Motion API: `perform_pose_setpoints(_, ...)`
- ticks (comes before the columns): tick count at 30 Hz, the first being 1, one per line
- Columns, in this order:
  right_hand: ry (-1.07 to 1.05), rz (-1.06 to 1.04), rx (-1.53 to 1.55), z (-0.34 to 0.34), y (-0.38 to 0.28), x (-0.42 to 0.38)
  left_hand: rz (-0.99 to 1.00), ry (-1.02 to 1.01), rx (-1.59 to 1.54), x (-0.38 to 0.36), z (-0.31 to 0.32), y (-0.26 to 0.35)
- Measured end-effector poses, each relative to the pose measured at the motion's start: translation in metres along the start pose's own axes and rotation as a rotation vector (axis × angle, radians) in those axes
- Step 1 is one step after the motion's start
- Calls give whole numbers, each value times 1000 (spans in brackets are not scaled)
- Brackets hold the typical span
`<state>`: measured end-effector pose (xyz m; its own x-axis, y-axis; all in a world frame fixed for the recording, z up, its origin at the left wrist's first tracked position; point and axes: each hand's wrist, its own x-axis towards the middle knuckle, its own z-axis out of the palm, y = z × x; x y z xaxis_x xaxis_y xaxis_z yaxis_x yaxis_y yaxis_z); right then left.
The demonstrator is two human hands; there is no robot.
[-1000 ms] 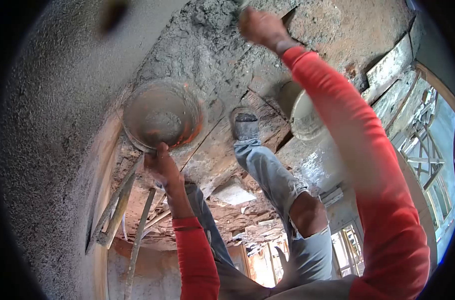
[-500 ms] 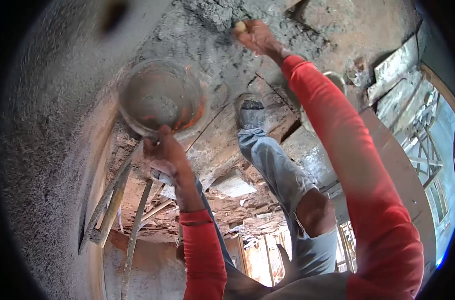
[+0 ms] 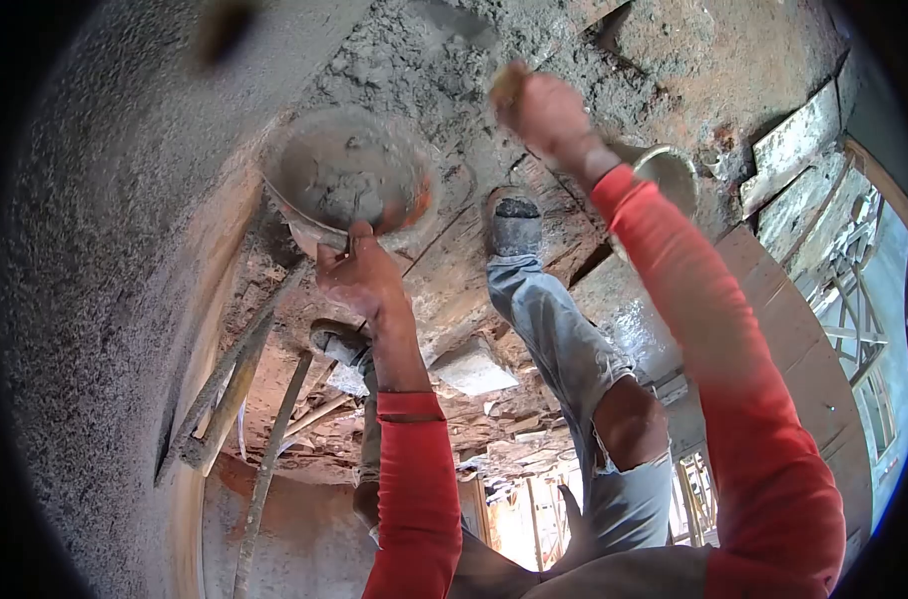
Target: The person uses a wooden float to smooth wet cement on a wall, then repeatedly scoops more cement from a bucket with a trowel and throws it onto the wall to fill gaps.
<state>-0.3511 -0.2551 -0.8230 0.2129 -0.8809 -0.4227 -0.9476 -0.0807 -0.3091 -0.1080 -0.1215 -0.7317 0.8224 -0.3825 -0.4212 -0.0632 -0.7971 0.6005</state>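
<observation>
My left hand (image 3: 359,275) grips the near rim of a round, mortar-smeared pan (image 3: 299,215), thumb over the edge and fingers below. Wet grey mortar (image 3: 349,190) lies in lumps inside the pan, which has orange showing on its right inner side. Further right, my right hand (image 3: 554,120) is closed around the wooden handle of a trowel (image 3: 509,88), raised over the floor. I cannot clearly make out its blade. Beyond the hands, a spread of wet mortar (image 3: 404,75) covers the ground.
A rough plastered wall (image 3: 105,260) rises close on the left, with wooden poles (image 3: 274,469) leaning near it. A bucket (image 3: 669,170) stands behind my right forearm. Broken boards (image 3: 798,150) lie at the right, and rubble (image 3: 514,429) covers the ground near my feet.
The trowel hand has come back from the mortar spread, and the lump beside it is gone. More mortar shows in the pan, which has shifted slightly right with my left hand.
</observation>
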Motion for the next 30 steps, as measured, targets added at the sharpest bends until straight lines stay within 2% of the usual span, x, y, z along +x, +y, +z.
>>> perform_pose_setpoints(2, 51, 147, 0, 1, 67, 54, 93, 14, -45, 3, -4, -11)
perform_pose_setpoints(3, 117, 151, -30, -9, 83, 73, 73, 6, 30, 4, -4, -10)
perform_pose_setpoints(5, 258, 208, 4, -24, 64, 97, 20, -6, 193, 2, -10, -3)
perform_pose_setpoints(7, 213, 55, -239, 14, 25, 87, 26, -9, 200, 3, -9, -1)
perform_pose_setpoints(8, 156, -143, -562, 51, 28, 85, 27, -14, 197, 1, -6, -1)
perform_pose_setpoints(9, 136, -46, -291, 58, 14, 70, 28, 0, 181, -2, -5, -5)
perform_pose_setpoints(11, 39, -151, -148, 54, 17, 41, 54, 40, 134, 3, -2, -10)
perform_pose_setpoints(13, -43, 27, 96, 49, 28, 19, 28, 27, 161, -3, -12, -3)
perform_pose_setpoints(14, -60, 108, 207, 45, 40, 22, 27, 22, 149, -1, -6, 3)
perform_pose_setpoints(17, 6, 24, 451, 50, 78, 46, 7, -13, 141, 4, -10, -3)
perform_pose_setpoints(18, -80, 183, 713, 76, 64, 60, 25, -6, 46, 8, -7, -17)
perform_pose_setpoints(21, -223, -15, 543, 117, 9, 67, 40, 21, -71, 0, 0, -4)
perform_pose_setpoints(24, 9, -263, 378, 111, -11, 37, 26, 9, 53, 3, -2, -3)
perform_pose_setpoints(27, -189, -272, 190, 83, -51, -14, 113, 24, 126, 3, -3, -10)
perform_pose_setpoints(30, -305, -352, 144, 61, -53, -54, 61, 5, -11, 3, 3, -8)
